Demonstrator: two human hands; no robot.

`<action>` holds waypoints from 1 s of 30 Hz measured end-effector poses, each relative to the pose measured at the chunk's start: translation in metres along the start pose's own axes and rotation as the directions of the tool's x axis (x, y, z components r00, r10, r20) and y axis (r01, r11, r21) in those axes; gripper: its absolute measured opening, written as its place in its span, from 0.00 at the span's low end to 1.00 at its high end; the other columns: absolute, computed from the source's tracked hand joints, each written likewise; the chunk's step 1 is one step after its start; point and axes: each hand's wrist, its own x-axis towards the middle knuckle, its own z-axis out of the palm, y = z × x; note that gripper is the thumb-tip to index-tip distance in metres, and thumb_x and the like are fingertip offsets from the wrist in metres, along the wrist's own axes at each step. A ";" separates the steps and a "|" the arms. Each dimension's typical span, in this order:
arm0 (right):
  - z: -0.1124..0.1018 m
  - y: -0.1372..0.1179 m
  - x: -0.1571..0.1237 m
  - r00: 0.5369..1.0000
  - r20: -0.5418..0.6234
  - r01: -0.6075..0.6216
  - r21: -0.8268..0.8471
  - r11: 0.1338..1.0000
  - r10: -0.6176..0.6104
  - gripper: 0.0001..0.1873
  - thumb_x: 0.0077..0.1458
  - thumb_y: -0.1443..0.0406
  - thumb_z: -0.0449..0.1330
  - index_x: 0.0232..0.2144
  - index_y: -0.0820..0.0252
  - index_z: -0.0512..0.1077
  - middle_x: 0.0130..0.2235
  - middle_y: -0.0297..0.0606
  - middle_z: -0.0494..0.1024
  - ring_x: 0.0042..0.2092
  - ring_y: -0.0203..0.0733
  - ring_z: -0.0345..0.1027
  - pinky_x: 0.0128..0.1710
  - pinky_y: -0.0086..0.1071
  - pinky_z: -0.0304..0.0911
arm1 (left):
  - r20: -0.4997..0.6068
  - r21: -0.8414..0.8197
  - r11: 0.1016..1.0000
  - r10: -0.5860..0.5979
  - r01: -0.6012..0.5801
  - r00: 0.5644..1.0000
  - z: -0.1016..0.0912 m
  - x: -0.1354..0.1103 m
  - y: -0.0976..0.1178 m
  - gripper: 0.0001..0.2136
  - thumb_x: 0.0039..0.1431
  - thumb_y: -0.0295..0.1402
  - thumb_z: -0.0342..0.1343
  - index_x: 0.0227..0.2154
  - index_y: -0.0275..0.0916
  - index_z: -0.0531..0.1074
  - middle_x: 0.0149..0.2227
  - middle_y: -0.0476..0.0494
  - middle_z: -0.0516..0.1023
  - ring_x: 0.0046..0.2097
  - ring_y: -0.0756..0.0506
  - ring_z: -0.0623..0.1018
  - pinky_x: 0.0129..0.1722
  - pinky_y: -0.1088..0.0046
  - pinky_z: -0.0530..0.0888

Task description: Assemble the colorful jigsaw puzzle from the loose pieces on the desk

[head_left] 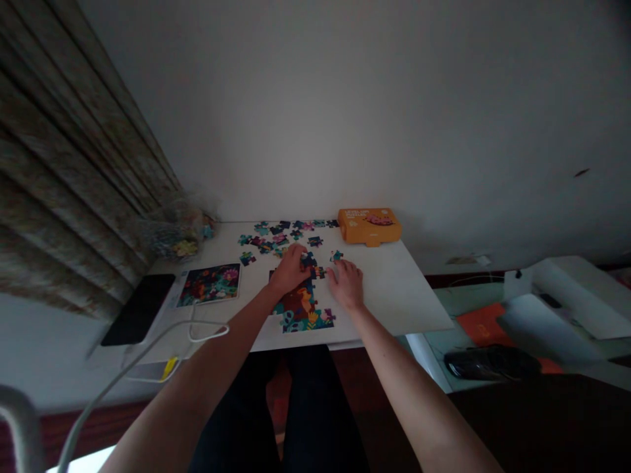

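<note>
A partly joined jigsaw puzzle (298,303) lies on the white table in front of me, showing a brown figure, plants and flowers. My left hand (290,269) reaches over its upper part, fingers curled and closed on a dark blue puzzle piece (309,260) at the top edge. To the right, my right hand (348,284) rests on the table, thumb and fingers apart. Its thumb is close to a small multicoloured piece (319,272), and a loose teal piece (336,255) lies just beyond its fingertips. My left hand and forearm cover part of the puzzle's left side.
Several loose pieces (266,246) are scattered towards the wall. An orange puzzle box (371,228) stands at the back right. On the left are a picture card (210,285), a black phone (139,310), a white cable (210,322) and a clear plastic bag (170,236).
</note>
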 end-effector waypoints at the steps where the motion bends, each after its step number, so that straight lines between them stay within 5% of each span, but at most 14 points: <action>1: -0.001 0.001 -0.001 0.999 0.012 0.032 0.025 0.999 -0.032 0.24 0.72 0.56 0.47 0.59 0.60 0.71 0.59 0.51 0.75 0.61 0.52 0.65 0.63 0.46 0.55 | 0.016 -0.001 0.999 0.045 -0.045 0.999 0.002 -0.007 0.005 0.21 0.57 0.24 0.59 0.53 0.41 0.64 0.56 0.38 0.69 0.58 0.40 0.73 0.59 0.60 0.73; 6: -0.006 0.002 -0.007 0.991 0.034 0.122 0.187 0.975 -0.130 0.21 0.71 0.58 0.49 0.57 0.58 0.73 0.54 0.45 0.79 0.51 0.45 0.74 0.55 0.35 0.64 | 0.137 0.000 0.974 0.224 -0.226 0.965 0.014 -0.023 0.025 0.22 0.56 0.22 0.58 0.53 0.41 0.65 0.57 0.37 0.69 0.60 0.39 0.72 0.61 0.59 0.73; 11: -0.002 0.005 -0.006 0.996 0.069 0.027 0.293 0.956 -0.050 0.17 0.66 0.56 0.55 0.50 0.56 0.75 0.40 0.38 0.83 0.39 0.43 0.76 0.44 0.33 0.67 | 0.193 0.005 0.966 0.251 -0.257 0.948 0.025 -0.021 0.035 0.21 0.56 0.20 0.56 0.51 0.42 0.67 0.54 0.39 0.71 0.57 0.40 0.75 0.58 0.60 0.76; 15: 0.004 0.015 0.003 0.997 0.069 -0.063 0.518 0.853 0.031 0.18 0.61 0.49 0.58 0.37 0.56 0.74 0.30 0.34 0.80 0.34 0.43 0.75 0.38 0.33 0.68 | 0.190 0.006 0.969 0.242 -0.247 0.952 0.027 -0.027 0.039 0.19 0.62 0.23 0.55 0.54 0.43 0.66 0.60 0.37 0.69 0.61 0.41 0.73 0.60 0.60 0.75; 21: 0.010 0.027 0.012 0.989 0.079 -0.146 0.730 0.668 0.129 0.28 0.51 0.37 0.61 0.31 0.54 0.69 0.28 0.36 0.79 0.31 0.44 0.74 0.31 0.33 0.67 | 0.082 0.072 0.983 0.164 -0.170 0.983 0.004 -0.068 0.032 0.14 0.68 0.37 0.56 0.55 0.42 0.71 0.63 0.34 0.70 0.64 0.36 0.71 0.65 0.52 0.70; 30: 0.015 0.034 0.013 0.973 -0.012 -0.121 0.820 0.560 0.229 0.29 0.44 0.38 0.66 0.29 0.55 0.68 0.25 0.32 0.74 0.29 0.41 0.69 0.29 0.32 0.65 | 0.224 0.206 0.960 0.143 -0.190 0.964 -0.016 -0.123 0.015 0.26 0.67 0.47 0.56 0.64 0.43 0.70 0.70 0.34 0.65 0.71 0.33 0.64 0.72 0.42 0.56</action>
